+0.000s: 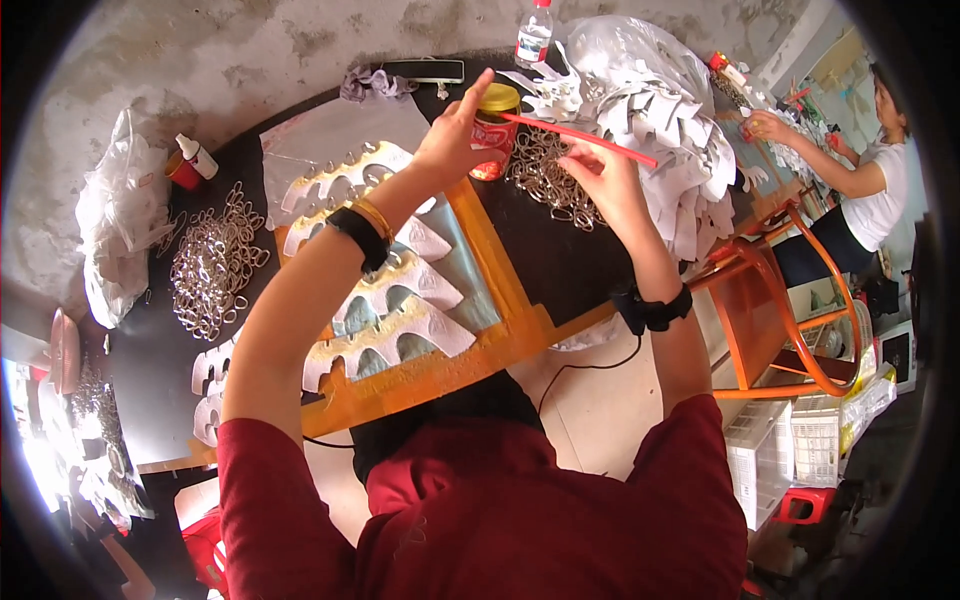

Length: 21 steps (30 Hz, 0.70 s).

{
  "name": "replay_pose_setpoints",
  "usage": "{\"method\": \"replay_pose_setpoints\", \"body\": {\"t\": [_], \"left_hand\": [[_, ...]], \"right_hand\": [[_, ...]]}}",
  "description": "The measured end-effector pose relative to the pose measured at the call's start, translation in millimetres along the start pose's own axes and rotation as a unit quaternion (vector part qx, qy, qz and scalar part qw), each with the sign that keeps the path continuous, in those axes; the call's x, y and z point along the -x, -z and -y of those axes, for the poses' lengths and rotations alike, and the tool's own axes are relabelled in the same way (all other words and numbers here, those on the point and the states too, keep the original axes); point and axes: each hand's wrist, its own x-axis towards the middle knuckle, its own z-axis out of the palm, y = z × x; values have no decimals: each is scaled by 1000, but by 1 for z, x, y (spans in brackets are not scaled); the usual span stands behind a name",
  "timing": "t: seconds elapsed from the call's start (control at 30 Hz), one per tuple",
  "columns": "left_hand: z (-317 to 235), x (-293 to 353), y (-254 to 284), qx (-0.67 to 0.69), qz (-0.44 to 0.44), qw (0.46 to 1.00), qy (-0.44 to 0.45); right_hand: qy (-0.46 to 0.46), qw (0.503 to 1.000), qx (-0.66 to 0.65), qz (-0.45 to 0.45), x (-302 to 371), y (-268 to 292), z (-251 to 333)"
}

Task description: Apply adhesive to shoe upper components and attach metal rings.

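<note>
My left hand (pixel 450 138) is at the left side of a red can (pixel 492 135) with a yellow rim. Its thumb lies across the front of the can, and its index finger stretches up past the rim. My right hand (pixel 607 182) has its fingers bent at a thin red stick (pixel 630 152), whose left end reaches the can's top. Below that hand lies a pile of metal rings (pixel 548 180). Under my left forearm, white scalloped pieces (pixel 400 325) with yellowish edges lie in rows on a board with a wooden-coloured border (pixel 500 265).
Another metal pile (pixel 215 262) lies at left, near a white plastic bag (pixel 125 215) and small bottle (pixel 197 157). White cut pieces (pixel 665 140) heap at the back right by a clear bottle (pixel 535 35). A co-worker (pixel 870 190) sits beyond an orange chair (pixel 760 310).
</note>
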Motion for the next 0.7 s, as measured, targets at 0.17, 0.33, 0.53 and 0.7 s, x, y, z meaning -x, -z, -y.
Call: {"method": "replay_pose_setpoints", "body": {"t": [0.17, 0.33, 0.53, 0.7], "left_hand": [[-9, 8, 8, -36, -3, 998, 47], [-31, 35, 41, -76, -5, 997, -5], [-33, 72, 65, -112, 9, 993, -25], [-43, 107, 92, -126, 50, 990, -44]], "right_hand": [[-64, 967, 206, 137, 21, -3, -16], [14, 949, 292, 122, 28, -10, -31], [31, 965, 231, 122, 20, -9, -42], [42, 964, 239, 112, 18, -11, -48]]}}
